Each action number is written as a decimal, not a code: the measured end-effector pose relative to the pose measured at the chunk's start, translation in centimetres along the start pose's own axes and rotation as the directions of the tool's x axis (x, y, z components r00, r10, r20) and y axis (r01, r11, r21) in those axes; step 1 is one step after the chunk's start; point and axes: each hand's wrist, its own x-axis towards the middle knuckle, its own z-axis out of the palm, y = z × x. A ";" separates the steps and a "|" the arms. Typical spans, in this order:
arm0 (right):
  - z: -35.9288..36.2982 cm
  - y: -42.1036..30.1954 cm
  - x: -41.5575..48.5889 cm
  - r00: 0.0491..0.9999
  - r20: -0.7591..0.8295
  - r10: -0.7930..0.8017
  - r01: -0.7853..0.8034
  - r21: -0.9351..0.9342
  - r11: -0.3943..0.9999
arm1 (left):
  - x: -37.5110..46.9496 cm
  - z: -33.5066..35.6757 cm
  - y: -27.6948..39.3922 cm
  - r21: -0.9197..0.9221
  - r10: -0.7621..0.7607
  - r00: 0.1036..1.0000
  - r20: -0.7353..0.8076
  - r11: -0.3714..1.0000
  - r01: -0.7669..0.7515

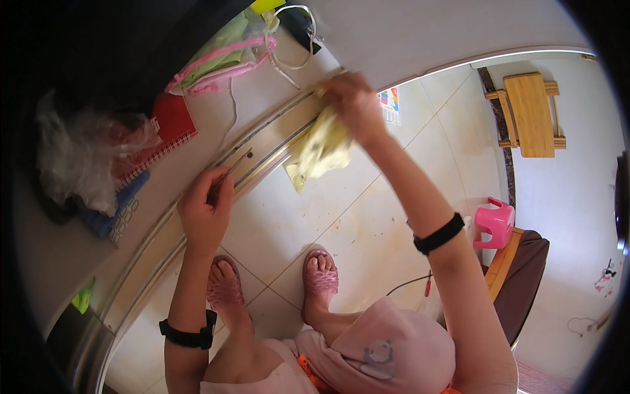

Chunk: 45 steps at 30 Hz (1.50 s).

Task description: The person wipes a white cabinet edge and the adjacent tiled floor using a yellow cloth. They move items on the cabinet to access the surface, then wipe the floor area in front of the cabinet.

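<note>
My left hand (204,209) pinches a thin, pointed metal tool (241,161) between thumb and fingers; its exact kind cannot be told. The tool's tip is close to a small dark round spot (249,155) on a pale twin-rail sliding track (280,129). Further along the same track, my right hand (357,106), blurred, grips a crumpled pale yellow cloth (327,150). The cloth hangs over the track's edge above the tiled floor, and part of it is hidden under the hand.
A red spiral notebook (174,123), a clear plastic bag (88,162) and pink-trimmed packets (221,61) lie on the ledge beyond the track. A white cord (312,37) loops there too. Across the floor (354,197) are a pink stool (494,224), a folding wooden stool (534,115) and a red-handled screwdriver (427,288).
</note>
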 end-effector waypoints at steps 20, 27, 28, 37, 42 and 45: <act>1.4 0.0 0.6 0.972 -0.017 -0.235 0.236 0.062 0.970 | -0.3 0.1 -0.3 0.009 -0.023 0.999 -0.030 1.000 0.023; 0.7 -1.3 2.1 0.957 0.029 -0.288 0.288 -0.182 0.940 | -0.2 0.2 -0.2 0.042 0.001 0.999 -0.042 0.999 0.001; 1.2 -2.0 1.9 0.948 0.013 -0.317 0.315 -0.172 0.934 | -0.2 0.2 -0.2 0.032 -0.004 0.999 -0.047 0.999 0.005; 0.0 -1.2 1.9 0.925 0.114 -0.363 0.377 -0.149 0.914 | -0.4 -0.1 -0.4 -0.119 -0.064 0.995 -0.073 0.991 0.055; 2.2 -4.9 0.0 0.868 0.100 -0.486 0.495 -0.103 0.863 | -0.2 0.2 -0.5 -0.157 -0.050 0.995 -0.089 0.987 0.036; 2.3 -5.6 -0.4 0.869 0.087 -0.487 0.484 0.049 0.874 | -0.3 -0.1 -0.5 -0.203 -0.085 0.993 -0.088 0.977 0.065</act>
